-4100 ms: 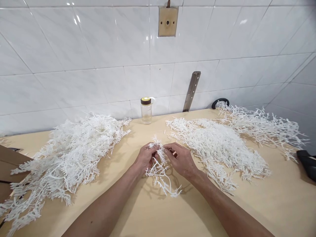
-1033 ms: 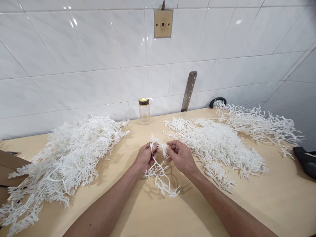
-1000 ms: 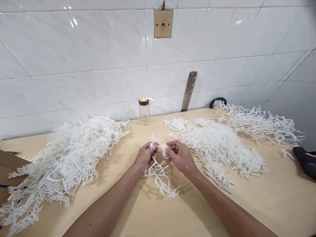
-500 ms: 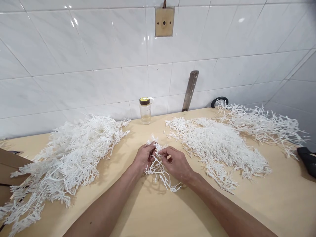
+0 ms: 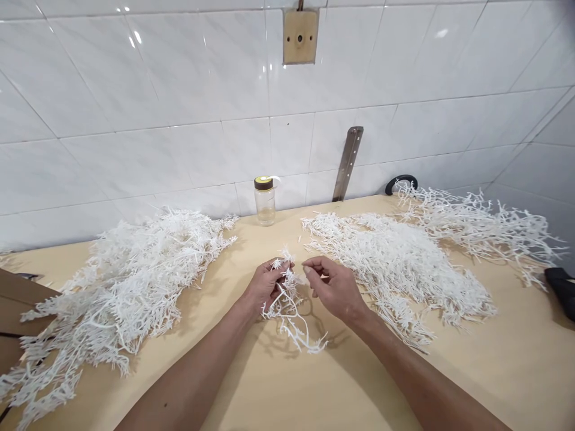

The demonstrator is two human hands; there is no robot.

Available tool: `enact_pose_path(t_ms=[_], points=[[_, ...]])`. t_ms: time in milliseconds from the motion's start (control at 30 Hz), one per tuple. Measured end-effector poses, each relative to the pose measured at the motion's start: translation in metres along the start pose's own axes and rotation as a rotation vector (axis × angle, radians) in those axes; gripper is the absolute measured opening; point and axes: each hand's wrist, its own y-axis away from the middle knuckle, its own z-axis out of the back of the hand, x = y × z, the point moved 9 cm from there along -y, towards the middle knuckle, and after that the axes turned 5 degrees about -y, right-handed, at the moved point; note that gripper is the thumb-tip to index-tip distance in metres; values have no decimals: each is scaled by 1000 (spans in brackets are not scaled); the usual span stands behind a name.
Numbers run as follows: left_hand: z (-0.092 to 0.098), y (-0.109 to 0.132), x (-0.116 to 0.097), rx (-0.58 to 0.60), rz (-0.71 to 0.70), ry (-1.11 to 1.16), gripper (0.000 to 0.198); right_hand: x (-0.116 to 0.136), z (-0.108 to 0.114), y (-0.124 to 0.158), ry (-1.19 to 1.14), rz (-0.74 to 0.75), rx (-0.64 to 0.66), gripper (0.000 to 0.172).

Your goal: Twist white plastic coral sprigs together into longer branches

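Observation:
A white plastic branched sprig (image 5: 291, 311) hangs from my left hand (image 5: 264, 287), which is closed on its upper stem over the middle of the wooden table (image 5: 278, 389). My right hand (image 5: 333, 288) is just right of it, thumb and forefinger pinched on a small white piece at the sprig's top. The sprig's lower tips rest on the table.
A big heap of white sprigs (image 5: 121, 287) lies to the left, another heap (image 5: 395, 263) to the right, and looser branches (image 5: 480, 224) at far right. A small clear jar (image 5: 265, 200), a metal bar (image 5: 347, 163) and a black handle (image 5: 401, 181) stand by the tiled wall. Cardboard (image 5: 18, 311) sits at left.
My right hand has drawn a little to the right, away from the left hand, still pinching at the sprig's top. The left hand keeps its hold.

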Motion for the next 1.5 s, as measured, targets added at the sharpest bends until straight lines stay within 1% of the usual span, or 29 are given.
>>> enact_pose_path(t_ms=[67, 100, 200, 300, 367, 433, 533, 633, 733, 833, 900, 1033, 1100, 1167, 1233, 1333, 1500], points=[[-4, 3, -4, 5, -50, -79, 38, -12, 11, -3, -23, -98, -63, 25], [-4, 5, -6, -11, -84, -129, 36, -19, 14, -4, -41, -155, -74, 27], [-5, 11, -16, -70, -214, -292, 25, -36, 12, -5, -132, -303, -32, 34], [-11, 16, -23, -62, -321, -423, 20, -41, 4, -4, -275, -383, 28, 40], [-14, 19, -26, -52, -385, -512, 20, -40, 0, -3, -361, -425, 45, 44], [-17, 23, -31, -58, -457, -618, 23, -39, -2, -2, -397, -457, 65, 46], [-23, 28, -36, -49, -550, -746, 27, -37, -6, 0, -353, -456, 147, 46], [-26, 31, -37, -42, -588, -799, 33, -37, -10, 0, -293, -419, 232, 42], [-23, 29, -33, -51, -540, -757, 33, -40, -11, 0, -281, -418, 240, 37], [-16, 22, -25, -72, -417, -638, 27, -40, -9, 0, -272, -431, 216, 31], [-14, 19, -21, -61, -339, -546, 23, -40, -6, -1, -260, -437, 195, 28], [-19, 15, -14, 50, -206, -353, 18, -40, -2, -3, -268, -422, 165, 26], [-23, 14, -8, 113, -111, -275, 22, -40, -1, -5, -299, -396, 149, 26], [-25, 14, -5, 153, -50, -229, 26, -39, 0, -6, -315, -371, 135, 26], [-25, 14, -6, 161, -42, -228, 26, -38, 1, -7, -304, -348, 123, 27], [-23, 13, -9, 136, -56, -271, 25, -36, 5, -8, -272, -321, 89, 28], [-21, 14, -13, 123, -84, -298, 33, -37, 12, -8, -193, -301, 14, 28]])
